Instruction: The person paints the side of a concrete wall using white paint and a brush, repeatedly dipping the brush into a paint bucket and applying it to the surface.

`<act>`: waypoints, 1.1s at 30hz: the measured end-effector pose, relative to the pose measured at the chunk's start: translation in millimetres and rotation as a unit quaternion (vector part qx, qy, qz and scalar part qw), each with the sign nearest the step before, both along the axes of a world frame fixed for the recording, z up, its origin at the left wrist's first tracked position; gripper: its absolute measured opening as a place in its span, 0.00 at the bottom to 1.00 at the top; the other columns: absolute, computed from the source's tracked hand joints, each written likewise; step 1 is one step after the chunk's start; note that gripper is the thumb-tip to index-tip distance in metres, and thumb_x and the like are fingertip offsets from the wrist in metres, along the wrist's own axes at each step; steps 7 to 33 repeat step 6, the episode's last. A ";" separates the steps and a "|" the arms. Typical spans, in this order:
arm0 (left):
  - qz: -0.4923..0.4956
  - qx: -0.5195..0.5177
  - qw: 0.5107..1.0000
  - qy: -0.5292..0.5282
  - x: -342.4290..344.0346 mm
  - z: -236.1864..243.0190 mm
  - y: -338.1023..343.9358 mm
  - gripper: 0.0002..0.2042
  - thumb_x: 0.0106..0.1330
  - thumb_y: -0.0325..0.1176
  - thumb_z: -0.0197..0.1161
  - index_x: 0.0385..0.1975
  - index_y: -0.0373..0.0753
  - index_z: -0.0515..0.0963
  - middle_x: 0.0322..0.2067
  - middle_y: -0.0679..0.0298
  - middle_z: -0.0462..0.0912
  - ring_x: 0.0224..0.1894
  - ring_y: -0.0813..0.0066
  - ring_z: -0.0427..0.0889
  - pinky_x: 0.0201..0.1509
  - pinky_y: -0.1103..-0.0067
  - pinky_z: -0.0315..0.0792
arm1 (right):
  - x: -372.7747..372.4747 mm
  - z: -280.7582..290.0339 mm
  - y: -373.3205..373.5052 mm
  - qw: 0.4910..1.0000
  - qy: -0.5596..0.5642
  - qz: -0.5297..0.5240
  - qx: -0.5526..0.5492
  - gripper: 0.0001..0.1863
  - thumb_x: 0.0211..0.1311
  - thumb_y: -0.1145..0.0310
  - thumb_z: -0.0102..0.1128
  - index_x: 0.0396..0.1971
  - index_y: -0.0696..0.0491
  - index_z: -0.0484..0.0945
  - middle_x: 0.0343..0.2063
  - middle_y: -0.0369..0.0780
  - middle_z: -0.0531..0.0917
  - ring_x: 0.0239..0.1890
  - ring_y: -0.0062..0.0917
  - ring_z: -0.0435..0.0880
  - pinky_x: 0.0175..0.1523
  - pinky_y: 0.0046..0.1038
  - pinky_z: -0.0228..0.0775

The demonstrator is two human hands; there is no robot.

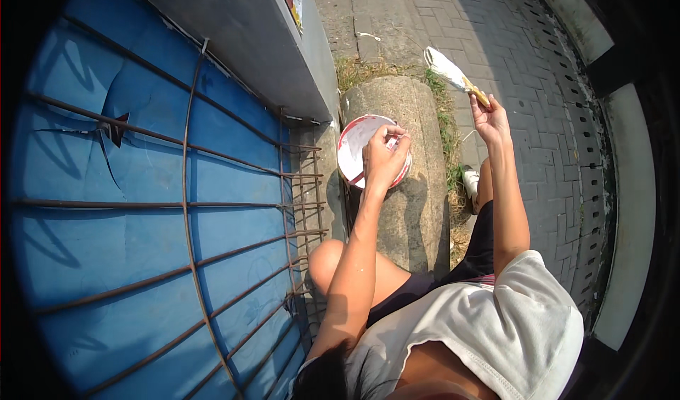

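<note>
A round white bucket (350, 150) with red markings stands on the rounded concrete block in front of me. My left hand (383, 158) is over its right side, fingers curled inward; a small pale patch shows between them, but what they hold is unclear. Out to the right and higher up, my right hand (490, 122) grips a paintbrush (448, 70) by its wooden handle. The brush's wide head is coated white and points away to the upper left, apart from the bucket.
Rusty metal bars (187, 138) cross a torn blue sheet (113, 244) on my left. A grey pillar (283, 53) rises beyond them. Beneath the bucket is the concrete block (407, 102), edged with dry grass (448, 127). Grey paving (542, 180) and a pale kerb (623, 223) lie right.
</note>
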State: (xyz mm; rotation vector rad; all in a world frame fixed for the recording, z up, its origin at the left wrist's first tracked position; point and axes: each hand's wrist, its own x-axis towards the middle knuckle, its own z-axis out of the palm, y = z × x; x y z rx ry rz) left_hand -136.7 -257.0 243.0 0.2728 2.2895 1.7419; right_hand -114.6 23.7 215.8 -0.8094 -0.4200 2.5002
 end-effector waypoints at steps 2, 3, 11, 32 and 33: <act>0.041 -0.004 0.998 0.041 4.1 -2.8 13.9 0.08 0.55 0.32 0.62 0.32 0.36 0.78 0.28 0.62 0.81 0.34 0.76 0.80 0.39 0.80 0.71 | -14.2 -53.0 29.8 0.995 -0.026 -0.029 -0.089 0.13 0.69 0.67 0.41 0.37 0.64 0.66 0.42 0.56 0.76 0.44 0.44 0.79 0.49 0.38 0.80; 0.047 -0.047 0.997 0.045 4.9 -2.7 20.4 0.08 0.53 0.32 0.62 0.31 0.36 0.77 0.26 0.60 0.82 0.31 0.73 0.81 0.38 0.78 0.72 | -20.5 -74.9 47.2 0.994 -0.010 -0.002 -0.111 0.14 0.70 0.66 0.40 0.38 0.64 0.66 0.42 0.56 0.76 0.44 0.44 0.79 0.48 0.38 0.80; 0.047 -0.152 0.984 0.075 -1.0 8.1 44.2 0.08 0.53 0.31 0.61 0.33 0.39 0.77 0.23 0.62 0.81 0.27 0.73 0.81 0.35 0.78 0.73 | -48.3 -127.4 104.2 0.985 -0.015 0.027 -0.172 0.15 0.70 0.64 0.40 0.38 0.65 0.66 0.43 0.57 0.76 0.47 0.46 0.78 0.47 0.38 0.81; 0.047 -0.152 0.984 0.075 -1.0 8.1 44.2 0.08 0.53 0.31 0.61 0.33 0.39 0.77 0.23 0.62 0.81 0.27 0.73 0.81 0.35 0.78 0.73 | -48.3 -127.4 104.2 0.985 -0.015 0.027 -0.172 0.15 0.70 0.64 0.40 0.38 0.65 0.66 0.43 0.57 0.76 0.47 0.46 0.78 0.47 0.38 0.81; 0.047 -0.152 0.984 0.075 -1.0 8.1 44.2 0.08 0.53 0.31 0.61 0.33 0.39 0.77 0.23 0.62 0.81 0.27 0.73 0.81 0.35 0.78 0.73 | -48.3 -127.4 104.2 0.985 -0.015 0.027 -0.172 0.15 0.70 0.64 0.40 0.38 0.65 0.66 0.43 0.57 0.76 0.47 0.46 0.78 0.47 0.38 0.81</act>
